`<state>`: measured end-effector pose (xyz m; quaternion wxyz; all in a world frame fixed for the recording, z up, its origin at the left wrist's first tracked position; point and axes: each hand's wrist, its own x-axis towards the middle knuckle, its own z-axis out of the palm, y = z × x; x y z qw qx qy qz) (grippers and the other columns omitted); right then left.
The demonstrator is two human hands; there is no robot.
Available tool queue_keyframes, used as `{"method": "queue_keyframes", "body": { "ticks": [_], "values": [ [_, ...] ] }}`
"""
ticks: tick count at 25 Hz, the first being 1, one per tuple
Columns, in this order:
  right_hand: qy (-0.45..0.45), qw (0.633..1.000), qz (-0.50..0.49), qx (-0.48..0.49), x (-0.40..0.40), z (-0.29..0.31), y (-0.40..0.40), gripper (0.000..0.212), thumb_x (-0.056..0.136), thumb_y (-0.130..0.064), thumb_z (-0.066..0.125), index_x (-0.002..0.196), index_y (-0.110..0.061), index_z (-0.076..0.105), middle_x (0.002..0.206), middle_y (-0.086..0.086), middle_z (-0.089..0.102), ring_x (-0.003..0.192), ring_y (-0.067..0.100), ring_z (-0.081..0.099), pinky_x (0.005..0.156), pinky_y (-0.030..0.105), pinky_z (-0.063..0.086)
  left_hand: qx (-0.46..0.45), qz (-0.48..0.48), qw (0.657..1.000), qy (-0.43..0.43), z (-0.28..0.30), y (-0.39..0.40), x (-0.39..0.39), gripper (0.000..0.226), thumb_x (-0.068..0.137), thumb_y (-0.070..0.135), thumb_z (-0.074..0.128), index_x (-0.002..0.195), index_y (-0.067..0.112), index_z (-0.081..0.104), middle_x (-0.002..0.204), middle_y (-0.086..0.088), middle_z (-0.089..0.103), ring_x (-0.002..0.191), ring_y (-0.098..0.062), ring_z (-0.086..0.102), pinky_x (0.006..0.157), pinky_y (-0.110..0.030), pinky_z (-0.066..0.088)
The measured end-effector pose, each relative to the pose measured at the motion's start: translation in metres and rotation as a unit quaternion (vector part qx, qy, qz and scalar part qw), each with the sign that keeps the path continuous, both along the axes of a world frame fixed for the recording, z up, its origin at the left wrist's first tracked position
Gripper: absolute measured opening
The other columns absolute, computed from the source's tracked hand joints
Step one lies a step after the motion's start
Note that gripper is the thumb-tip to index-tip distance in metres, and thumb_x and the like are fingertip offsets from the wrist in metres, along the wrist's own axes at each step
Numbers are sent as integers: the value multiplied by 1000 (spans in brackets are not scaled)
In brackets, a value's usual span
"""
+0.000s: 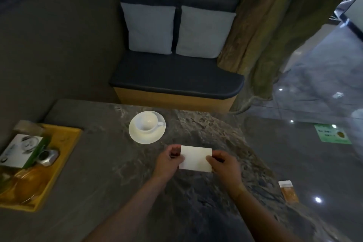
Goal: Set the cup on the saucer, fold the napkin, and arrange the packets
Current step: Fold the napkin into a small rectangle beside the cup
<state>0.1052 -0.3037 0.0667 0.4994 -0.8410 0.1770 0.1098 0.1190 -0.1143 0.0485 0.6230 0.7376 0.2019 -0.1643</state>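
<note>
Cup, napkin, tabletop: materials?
Cup: likely glazed ceramic, white and glossy. Napkin: looks like matte white paper, with crisp straight folded edges. Tabletop: apparently polished stone or a stone-look laminate, grey with pale veins.

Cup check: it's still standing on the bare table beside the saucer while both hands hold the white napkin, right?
Not quite. The head view shows the cup already sitting on the saucer, not beside it. The rest holds: the left hand and right hand both hold the white napkin.
</note>
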Motion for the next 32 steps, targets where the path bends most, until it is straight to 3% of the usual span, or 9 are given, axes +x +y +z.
{"method": "queue_keyframes", "body": {
  "ticks": [3, 5, 7, 9, 13, 18, 27, 32],
  "values": [
    [9, 1000, -9, -12, 21, -17, 4, 15, 90, -26, 64, 104, -24, 67, 97, -7, 64, 83, 8, 62, 71, 27, 58, 20, 5, 1000, 8, -11, 0, 21, 24, 86, 6, 66, 107, 17, 63, 111, -4, 67, 100, -18, 62, 93, -38, 53],
    [9, 1000, 2, -29, 37, -26, 3, 14, 90, -25, 64, 104, -23, 67, 99, -6, 64, 83, 6, 60, 65, 20, 53, 39, 2, 999, 8, -16, -3, 35, 21, 88, 9, 65, 106, 18, 62, 110, 0, 66, 100, -16, 60, 89, -31, 51],
    [12, 999, 5, -34, 54, -35, 1, 15, 91, -23, 63, 104, -19, 69, 99, -4, 65, 85, 9, 59, 71, 20, 49, 59, -1, 998, 10, -21, -7, 49, 20, 89, 11, 64, 108, 16, 63, 109, 1, 65, 100, -17, 59, 86, -28, 48],
    [18, 999, 5, -33, 68, -43, -1, 16, 91, -22, 63, 104, -17, 70, 98, -2, 65, 86, 11, 59, 78, 28, 50, 79, -7, 997, 12, -28, -9, 63, 20, 90, 13, 64, 109, 15, 63, 111, -1, 65, 101, -18, 59, 87, -29, 48],
    [29, 998, 10, -55, 98, -65, -6, 22, 91, -26, 63, 110, -18, 69, 98, 0, 67, 78, 6, 58, 72, 25, 50, 118, -15, 993, 18, -41, -15, 89, 21, 91, 18, 63, 111, 17, 62, 115, -1, 65, 104, -19, 59, 93, -36, 51],
    [43, 994, 35, -91, 127, -89, -6, 27, 93, -28, 59, 118, -21, 64, 116, 6, 66, 98, 18, 62, 87, 42, 56, 184, -40, 982, 16, -57, -22, 118, 24, 91, 20, 62, 115, 19, 60, 118, -3, 65, 106, -21, 60, 93, -41, 53],
    [15, 988, 50, -145, 147, -101, -5, 27, 94, -27, 58, 120, -20, 60, 114, 6, 66, 100, 18, 61, 86, 34, 51, 275, -60, 959, -21, -77, -30, 138, 29, 92, 23, 61, 121, 23, 56, 120, -2, 64, 108, -19, 60, 88, -32, 50],
    [-15, 983, 51, -178, 147, -110, -4, 27, 92, -29, 59, 119, -25, 58, 115, 3, 65, 104, 19, 59, 92, 43, 50, 318, -61, 944, -62, -85, -30, 135, 30, 92, 28, 60, 121, 27, 54, 115, 1, 66, 103, -17, 62, 83, -34, 54]
  ]
}}
